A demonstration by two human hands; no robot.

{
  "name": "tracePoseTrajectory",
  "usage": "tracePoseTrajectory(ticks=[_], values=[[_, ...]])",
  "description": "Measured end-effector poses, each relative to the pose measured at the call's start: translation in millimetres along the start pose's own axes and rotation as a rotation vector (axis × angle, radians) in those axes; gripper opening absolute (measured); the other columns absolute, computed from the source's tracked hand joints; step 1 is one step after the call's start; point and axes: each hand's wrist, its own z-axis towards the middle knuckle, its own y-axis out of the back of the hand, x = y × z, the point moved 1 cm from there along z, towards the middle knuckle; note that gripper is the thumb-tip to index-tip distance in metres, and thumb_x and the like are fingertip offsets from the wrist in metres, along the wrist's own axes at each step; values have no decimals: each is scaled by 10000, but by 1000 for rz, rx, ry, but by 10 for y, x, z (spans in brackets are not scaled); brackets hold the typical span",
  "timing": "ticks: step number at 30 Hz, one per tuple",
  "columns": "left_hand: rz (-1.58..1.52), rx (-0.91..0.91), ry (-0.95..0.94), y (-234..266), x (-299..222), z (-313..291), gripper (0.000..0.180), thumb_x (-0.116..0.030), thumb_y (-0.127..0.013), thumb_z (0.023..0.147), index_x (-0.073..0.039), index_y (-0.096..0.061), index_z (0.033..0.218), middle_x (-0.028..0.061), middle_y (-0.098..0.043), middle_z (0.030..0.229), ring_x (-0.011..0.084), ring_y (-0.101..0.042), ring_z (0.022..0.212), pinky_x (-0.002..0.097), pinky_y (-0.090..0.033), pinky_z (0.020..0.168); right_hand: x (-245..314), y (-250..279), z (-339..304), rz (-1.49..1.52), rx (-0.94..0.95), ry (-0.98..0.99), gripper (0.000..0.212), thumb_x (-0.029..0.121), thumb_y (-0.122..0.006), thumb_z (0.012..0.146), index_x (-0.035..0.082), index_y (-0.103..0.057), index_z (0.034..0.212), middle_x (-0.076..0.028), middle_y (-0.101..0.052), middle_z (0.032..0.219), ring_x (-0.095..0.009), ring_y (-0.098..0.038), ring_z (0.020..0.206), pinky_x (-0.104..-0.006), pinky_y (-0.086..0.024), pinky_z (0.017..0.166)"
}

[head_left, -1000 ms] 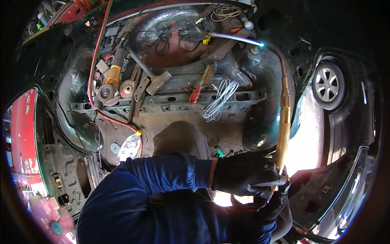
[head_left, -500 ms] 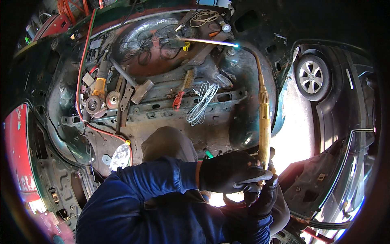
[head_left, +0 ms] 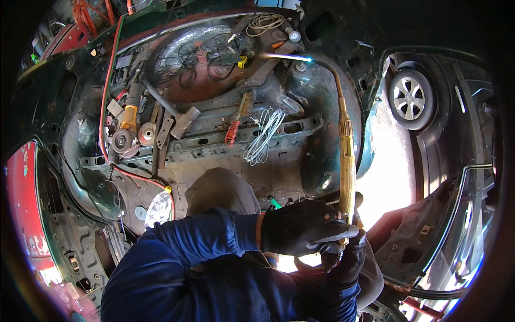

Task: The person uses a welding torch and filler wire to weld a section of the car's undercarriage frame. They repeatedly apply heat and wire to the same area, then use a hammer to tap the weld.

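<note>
A brass welding torch [head_left: 347, 166] stands upright on the right, its bent neck curving left to a burning tip. A bright blue-white flame [head_left: 289, 57] points left from that tip. My right hand [head_left: 350, 262], in a black glove, is closed around the torch's lower end. Reaching across from the left, my gloved left hand [head_left: 300, 228] has its fingers closed at the torch's base, by the valve end. The gloves hide the valve knobs and part of the handle.
Stripped car bodywork surrounds me. An angle grinder [head_left: 129, 118], a hammer [head_left: 185, 122], a red-handled wire brush [head_left: 232, 131] and a coil of wire [head_left: 264, 137] lie ahead. A red hose [head_left: 104, 107] runs along the left. A car wheel [head_left: 411, 99] shows beyond the opening at right.
The flame has become shorter, its far end drawing back toward the tip. Both hands keep their hold on the torch, and the view has shifted slightly.
</note>
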Motion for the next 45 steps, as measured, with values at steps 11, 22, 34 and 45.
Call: tracePoseTrajectory(ticks=[11, 22, 34, 45], values=[[-65, 43, 38, 29, -12, 41, 433, -123, -728, 1010, -14, -614, 1413, 143, -681, 1190, 268, -721, 1014, 394, -622, 856, -36, 38, -9, -9, -87, 3, 732, 517, -498, 1137, -22, -373, 1617, -203, -670, 1333, -267, -713, 1117, -396, -613, 960], [39, -2, 12, -1, 24, -3, 590, -234, -844, 927, -78, -662, 1466, 70, -649, 1016, 241, -646, 897, 375, -570, 782, -49, 23, 14, 42, -94, 4, 743, 502, -567, 1109, -35, -399, 1594, -220, -680, 1313, -282, -721, 1129, -392, -628, 956], [77, 20, -11, -4, 45, 20, 612, -245, -854, 920, -76, -652, 1473, 73, -667, 999, 244, -662, 853, 376, -564, 754, -55, 39, 13, 71, -91, -8, 694, 451, -547, 1123, -39, -402, 1593, -205, -674, 1313, -278, -710, 1143, -391, -610, 980], [75, 47, 23, 42, 7, 12, 604, -277, -819, 945, -54, -645, 1478, 95, -680, 1059, 283, -666, 917, 405, -565, 832, -20, 12, 10, 16, -101, -16, 686, 464, -512, 1138, -45, -406, 1586, -201, -670, 1319, -249, -701, 1126, -364, -601, 951]])
